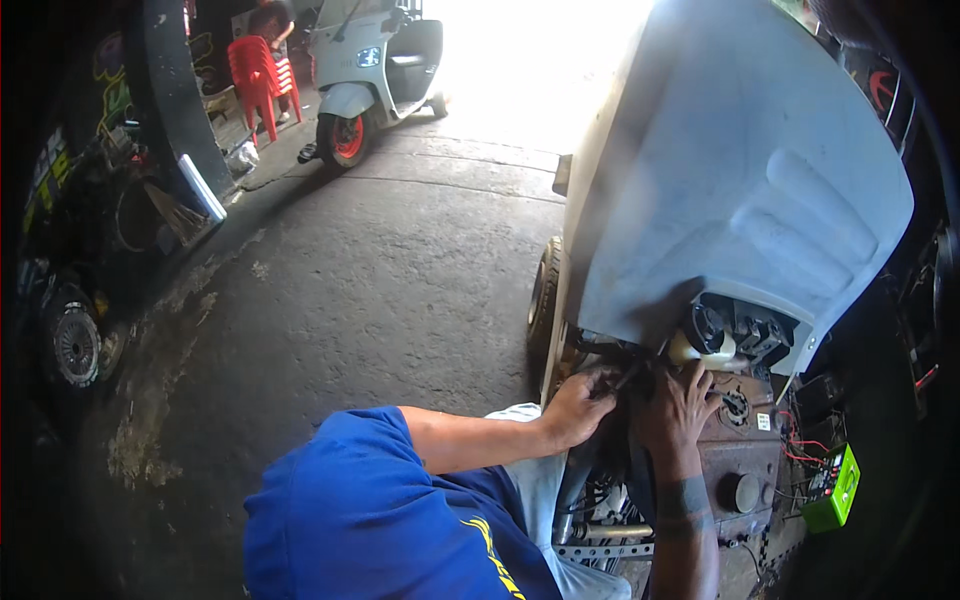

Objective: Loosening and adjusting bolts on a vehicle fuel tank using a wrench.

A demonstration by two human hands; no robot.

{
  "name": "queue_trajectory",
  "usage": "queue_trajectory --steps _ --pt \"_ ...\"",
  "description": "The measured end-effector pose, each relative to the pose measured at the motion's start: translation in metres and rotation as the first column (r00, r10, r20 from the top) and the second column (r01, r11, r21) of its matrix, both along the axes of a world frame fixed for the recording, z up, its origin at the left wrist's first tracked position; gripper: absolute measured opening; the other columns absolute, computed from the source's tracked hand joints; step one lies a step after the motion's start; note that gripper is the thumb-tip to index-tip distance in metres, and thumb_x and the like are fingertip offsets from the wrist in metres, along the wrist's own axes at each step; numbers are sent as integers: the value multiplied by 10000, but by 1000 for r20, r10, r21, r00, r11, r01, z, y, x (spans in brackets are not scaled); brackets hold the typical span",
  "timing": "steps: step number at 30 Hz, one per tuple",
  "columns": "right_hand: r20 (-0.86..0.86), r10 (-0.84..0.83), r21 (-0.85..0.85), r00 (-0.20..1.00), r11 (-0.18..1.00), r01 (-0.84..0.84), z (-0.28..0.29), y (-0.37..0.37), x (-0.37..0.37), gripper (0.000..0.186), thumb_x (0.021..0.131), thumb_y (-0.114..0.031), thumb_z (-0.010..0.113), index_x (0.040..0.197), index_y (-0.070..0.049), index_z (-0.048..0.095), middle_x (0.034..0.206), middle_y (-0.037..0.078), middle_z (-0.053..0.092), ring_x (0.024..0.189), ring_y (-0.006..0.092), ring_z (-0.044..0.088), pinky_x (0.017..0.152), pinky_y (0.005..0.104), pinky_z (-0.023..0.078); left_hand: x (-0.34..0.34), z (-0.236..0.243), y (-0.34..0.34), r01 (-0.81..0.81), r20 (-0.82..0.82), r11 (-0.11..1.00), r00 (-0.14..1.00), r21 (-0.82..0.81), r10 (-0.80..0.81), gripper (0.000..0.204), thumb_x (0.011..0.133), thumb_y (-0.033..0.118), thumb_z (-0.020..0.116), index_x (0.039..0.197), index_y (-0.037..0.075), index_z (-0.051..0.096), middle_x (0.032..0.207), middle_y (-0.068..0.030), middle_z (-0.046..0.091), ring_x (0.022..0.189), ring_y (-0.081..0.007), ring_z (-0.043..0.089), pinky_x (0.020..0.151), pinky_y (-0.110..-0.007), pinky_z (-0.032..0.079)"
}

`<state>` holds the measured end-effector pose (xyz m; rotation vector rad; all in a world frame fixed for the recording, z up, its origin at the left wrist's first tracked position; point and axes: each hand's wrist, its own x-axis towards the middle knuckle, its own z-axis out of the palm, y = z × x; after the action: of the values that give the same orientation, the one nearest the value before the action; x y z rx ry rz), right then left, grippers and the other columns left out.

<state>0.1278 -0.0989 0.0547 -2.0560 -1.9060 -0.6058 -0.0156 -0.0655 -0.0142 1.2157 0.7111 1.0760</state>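
My left hand (580, 408) reaches in from the left, its fingers curled closed at a dark slim piece that I cannot make out. Close beside it, my right hand (674, 412) is bent over the same dark gap, back of the hand up. Its outer fingers stand slightly apart, while its inner fingertips and whatever they grip are hidden in shadow. Just beyond the right fingers sits a whitish fluid reservoir (688, 348) with a black cap (704, 328). A brown metal tank (738, 455) with a round cap (741, 492) lies right of my right wrist.
The vehicle's large pale body panel (740, 190) rises over the work spot, with a wheel (543, 290) at its left. A green battery (835, 490) with red wires stands at right. Farther off are a white three-wheeler (370, 75), stacked red chairs (258, 80) and a person (270, 22).
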Motion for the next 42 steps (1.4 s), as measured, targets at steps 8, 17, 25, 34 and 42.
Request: queue_trajectory --steps 8,17,25,34,42 --pt "-74 -29 -54 997 998 25 7 2 -8 402 766 -356 689 1139 -212 646 1134 161 450 1103 351 436 859 558 355 -27 16 49 85 185 944 982 -319 -26 114 896 63 568 989 38 628 769 -39 622 623 -108 575 526 -260 434" --pt "-1 -61 -3 998 998 61 0 4 -8 346 797 -367 650 1111 -221 652 1155 167 450 1105 358 443 847 561 357 -30 19 53 92 407 898 908 -431 102 45 882 89 604 915 81 574 733 -66 634 611 -169 626 496 -282 472" --pt "-43 -94 -87 995 992 90 5 2 -15 460 791 -444 660 1191 -220 616 1234 200 419 1135 383 421 907 597 341 -37 26 54 118 295 890 955 -441 19 67 886 72 599 949 58 581 732 -79 629 591 -155 614 485 -269 468" --pt "7 -72 -46 997 996 72 6 2 -15 411 792 -416 669 1156 -228 635 1169 178 432 1098 364 430 879 573 360 -43 14 56 174 353 866 935 -469 3 23 884 84 611 884 66 597 698 -55 603 550 -145 570 443 -259 408" --pt "-85 -114 -157 990 982 100 12 4 -18 454 792 -443 654 1194 -234 619 1217 193 438 1144 400 430 935 623 334 -45 19 54 186 369 881 929 -435 -14 28 884 88 620 886 73 597 693 -54 601 537 -141 563 422 -253 390"
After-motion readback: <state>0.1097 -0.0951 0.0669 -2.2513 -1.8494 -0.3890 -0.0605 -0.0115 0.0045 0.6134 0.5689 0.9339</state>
